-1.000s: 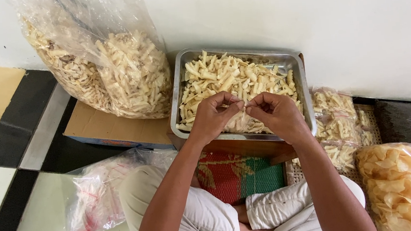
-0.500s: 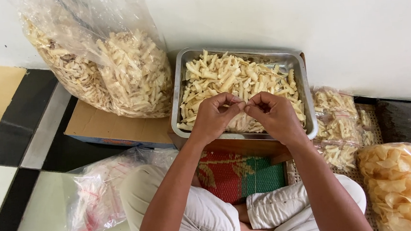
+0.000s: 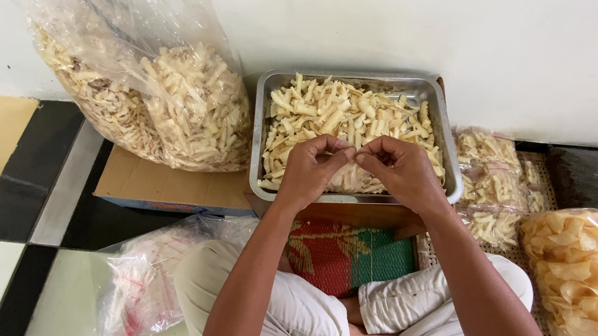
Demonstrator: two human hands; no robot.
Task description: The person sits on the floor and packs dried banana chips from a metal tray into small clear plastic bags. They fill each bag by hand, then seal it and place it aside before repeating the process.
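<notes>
Centrally, left hand (image 3: pixel 311 166) and right hand (image 3: pixel 398 168) held fingertip to fingertip, both pinched on something too small to be identified. Hands poised over metal tray (image 3: pixel 448 136) heaped with pale snack sticks (image 3: pixel 323 113). Big clear bag (image 3: pixel 158 104) propped left of tray; bagged round chips (image 3: pixel 579 267) seen lower right.

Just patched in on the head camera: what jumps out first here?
The two hands, left hand and right hand, meet fingertip to fingertip over a metal tray heaped with pale snack sticks. A big clear bag of the same sticks leans on the wall at upper left; a bag of round chips lies lower right.
</notes>
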